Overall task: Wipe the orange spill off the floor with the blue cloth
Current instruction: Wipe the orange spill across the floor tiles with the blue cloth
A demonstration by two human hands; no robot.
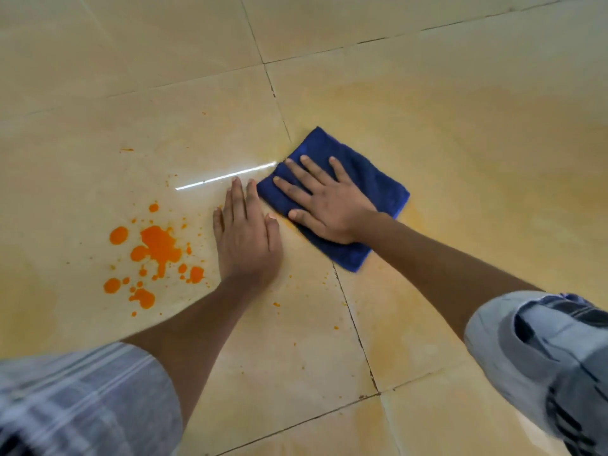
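The orange spill (154, 255) is spread in blobs and droplets over a glossy cream floor tile (98, 166), left of both hands. The folded blue cloth (371, 189) is laid flat across a grout line (352, 317), well right of the spill. It is pressed down by the right hand (325, 209), whose fingers are straight and splayed. The left hand (246, 238) is rested flat on the bare tile between spill and cloth, fingers straight and together. Plaid sleeves (82, 399) are seen at both forearms.
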